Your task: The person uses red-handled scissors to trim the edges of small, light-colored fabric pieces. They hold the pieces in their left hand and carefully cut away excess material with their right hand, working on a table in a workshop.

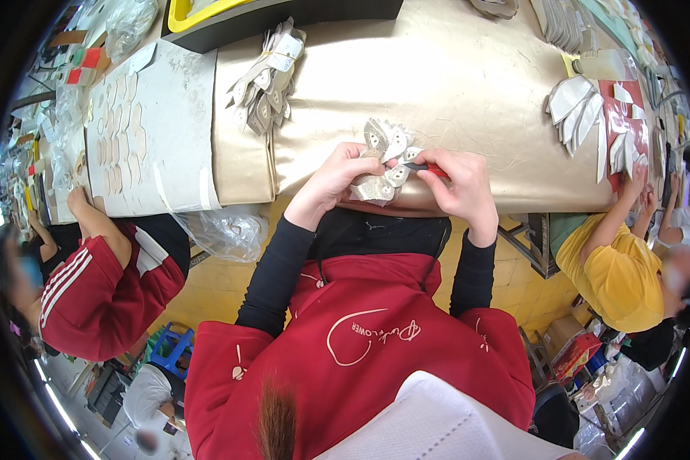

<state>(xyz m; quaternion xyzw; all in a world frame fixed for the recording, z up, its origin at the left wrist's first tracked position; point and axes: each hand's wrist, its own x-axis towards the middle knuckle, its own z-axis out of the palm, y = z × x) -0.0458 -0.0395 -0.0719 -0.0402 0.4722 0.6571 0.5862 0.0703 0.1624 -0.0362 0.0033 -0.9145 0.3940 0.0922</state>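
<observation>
Just above the table's near edge, my left hand [336,178] grips a fanned cluster of pale grey and white cut pieces [377,138], several with small holes and a speckled surface. Its thumb lies across the middle of the cluster. From the right, my right hand [465,189] is closed around a small tool with a red handle [436,169] and a dark front end. The tool's front end meets the pieces close to my left fingertips. Its exact kind is too small to make out.
Beyond my left hand, a tied bundle of similar pieces [267,84] lies on the gold-coloured table cover [437,69]. A black tray with a yellow rim [299,27] stands at the far side. Co-workers sit left, in a red sleeve [84,299], and right, in a yellow shirt [617,268].
</observation>
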